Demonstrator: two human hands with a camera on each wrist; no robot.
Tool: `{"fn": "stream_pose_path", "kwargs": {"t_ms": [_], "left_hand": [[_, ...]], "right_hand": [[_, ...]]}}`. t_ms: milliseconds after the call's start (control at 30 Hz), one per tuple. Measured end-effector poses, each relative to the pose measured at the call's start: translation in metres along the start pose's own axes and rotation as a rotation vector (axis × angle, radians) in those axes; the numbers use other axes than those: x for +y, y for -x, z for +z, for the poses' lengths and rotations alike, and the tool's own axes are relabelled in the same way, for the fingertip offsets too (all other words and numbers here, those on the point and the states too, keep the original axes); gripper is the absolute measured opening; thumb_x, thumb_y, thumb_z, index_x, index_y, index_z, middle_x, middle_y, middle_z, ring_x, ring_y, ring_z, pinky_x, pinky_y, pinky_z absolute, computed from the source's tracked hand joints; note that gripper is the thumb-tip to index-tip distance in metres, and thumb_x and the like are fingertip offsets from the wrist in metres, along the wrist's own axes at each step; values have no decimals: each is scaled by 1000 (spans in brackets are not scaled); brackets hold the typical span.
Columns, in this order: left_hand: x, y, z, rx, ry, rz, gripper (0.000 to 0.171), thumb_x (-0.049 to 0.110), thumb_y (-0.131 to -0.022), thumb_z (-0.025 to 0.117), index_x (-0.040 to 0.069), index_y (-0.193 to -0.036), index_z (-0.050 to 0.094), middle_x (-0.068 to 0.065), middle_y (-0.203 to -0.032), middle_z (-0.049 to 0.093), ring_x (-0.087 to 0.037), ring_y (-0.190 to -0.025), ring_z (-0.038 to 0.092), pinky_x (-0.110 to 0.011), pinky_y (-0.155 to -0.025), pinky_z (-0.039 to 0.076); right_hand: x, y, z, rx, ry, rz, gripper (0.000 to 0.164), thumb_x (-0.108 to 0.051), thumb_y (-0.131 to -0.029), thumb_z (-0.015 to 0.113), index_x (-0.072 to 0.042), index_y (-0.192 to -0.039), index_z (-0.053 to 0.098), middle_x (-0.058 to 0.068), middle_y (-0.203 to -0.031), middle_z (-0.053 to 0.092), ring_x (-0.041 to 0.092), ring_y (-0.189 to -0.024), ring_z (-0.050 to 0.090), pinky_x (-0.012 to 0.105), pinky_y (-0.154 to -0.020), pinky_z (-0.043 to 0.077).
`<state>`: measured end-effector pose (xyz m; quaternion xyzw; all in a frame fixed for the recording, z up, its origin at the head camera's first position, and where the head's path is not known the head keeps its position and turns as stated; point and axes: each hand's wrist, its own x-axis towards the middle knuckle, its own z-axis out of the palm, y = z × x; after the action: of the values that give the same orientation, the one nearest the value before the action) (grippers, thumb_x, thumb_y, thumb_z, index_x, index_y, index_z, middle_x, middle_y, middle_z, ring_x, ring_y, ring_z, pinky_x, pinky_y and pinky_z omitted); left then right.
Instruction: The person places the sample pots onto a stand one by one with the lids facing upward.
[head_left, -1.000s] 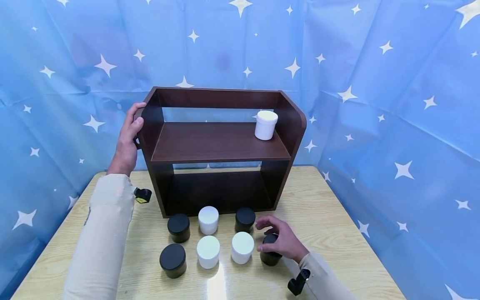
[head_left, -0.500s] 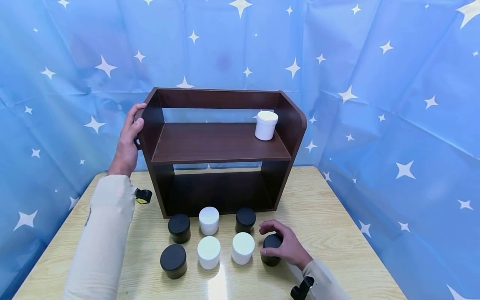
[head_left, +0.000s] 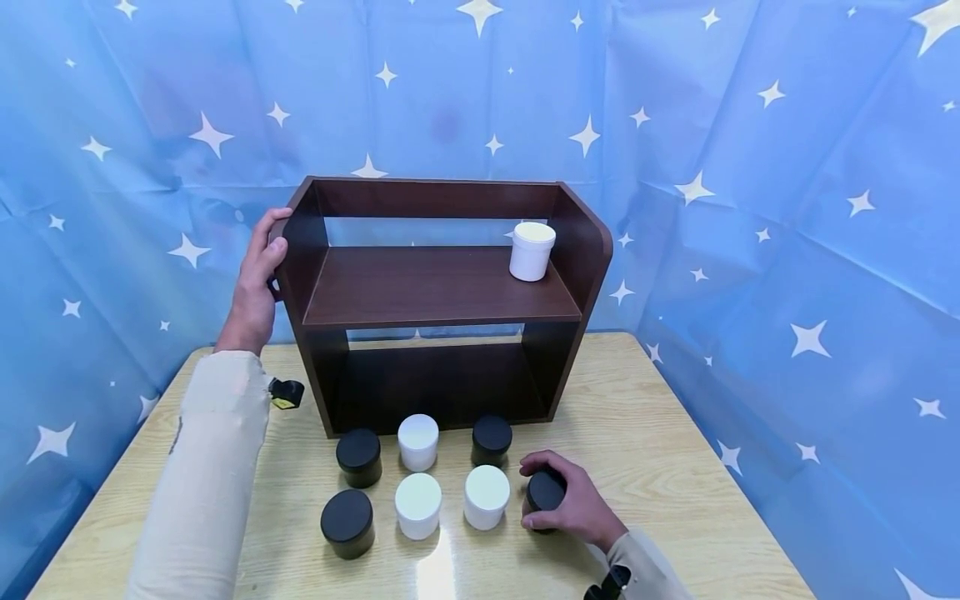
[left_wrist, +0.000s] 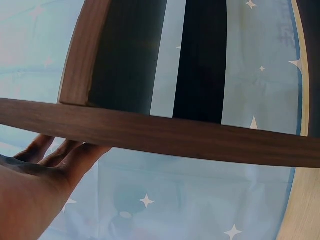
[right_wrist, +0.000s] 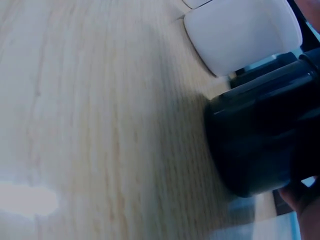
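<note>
My left hand [head_left: 256, 283] rests against the outer left side of a dark brown two-tier shelf [head_left: 442, 287]. In the left wrist view its fingers [left_wrist: 75, 159] touch the side panel [left_wrist: 165, 135]. At the front right, my right hand [head_left: 576, 504] has thumb and fingers curled round a black lidded jar [head_left: 546, 490]. The right wrist view shows that black jar [right_wrist: 255, 130] close up beside a white jar [right_wrist: 240, 32]; whether its base touches the table cannot be told. A single white jar [head_left: 532, 252] stands on the upper tier, at its right end.
In front of the shelf stand white jars [head_left: 417, 504] and black jars [head_left: 347, 522] in two loose rows on the wooden table [head_left: 652, 450]. A blue star-patterned curtain [head_left: 450, 92] hangs behind and at both sides.
My right hand has shifted slightly right and toward me, and its fingers have closed in round the black jar. The left hand and the shelf stay put.
</note>
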<state>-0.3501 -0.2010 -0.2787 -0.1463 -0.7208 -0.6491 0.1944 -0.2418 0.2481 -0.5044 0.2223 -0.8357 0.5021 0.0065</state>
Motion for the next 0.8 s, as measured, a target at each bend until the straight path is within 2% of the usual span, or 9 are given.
{"fn": "stream_pose_path", "kwargs": {"t_ms": [200, 400, 633, 800], "left_hand": [[0, 0, 0, -2, 6, 3, 49, 53, -102, 34, 43, -150, 36, -1, -155, 33, -20, -130, 35, -57, -104, 30], [0, -1, 0, -1, -3, 1, 48, 53, -102, 34, 44, -150, 36, -1, -156, 33, -19, -131, 35, -61, -106, 29], [1, 0, 0, -8, 10, 1, 49, 53, -102, 34, 43, -150, 36, -1, -156, 32, -21, -131, 35, -58, -105, 29], [1, 1, 0, -7, 13, -1, 49, 53, -102, 35, 44, -150, 36, -1, -157, 32, -21, -131, 35, -61, -106, 28]], "right_hand": [[-2, 4, 0, 5, -3, 27, 73, -18, -63, 95, -7, -127, 61, 9, -123, 68, 5, -111, 59, 19, -96, 42], [3, 7, 1, 0, -7, 22, 75, -18, -63, 95, -8, -128, 60, 14, -126, 66, 5, -112, 58, 20, -96, 42], [4, 10, 1, 5, 2, 34, 74, -17, -63, 94, -9, -128, 60, 14, -126, 66, 5, -109, 58, 21, -94, 42], [4, 10, 2, 4, 1, 39, 72, -16, -63, 94, -9, -127, 61, 14, -125, 67, 5, -108, 58, 21, -94, 42]]}}
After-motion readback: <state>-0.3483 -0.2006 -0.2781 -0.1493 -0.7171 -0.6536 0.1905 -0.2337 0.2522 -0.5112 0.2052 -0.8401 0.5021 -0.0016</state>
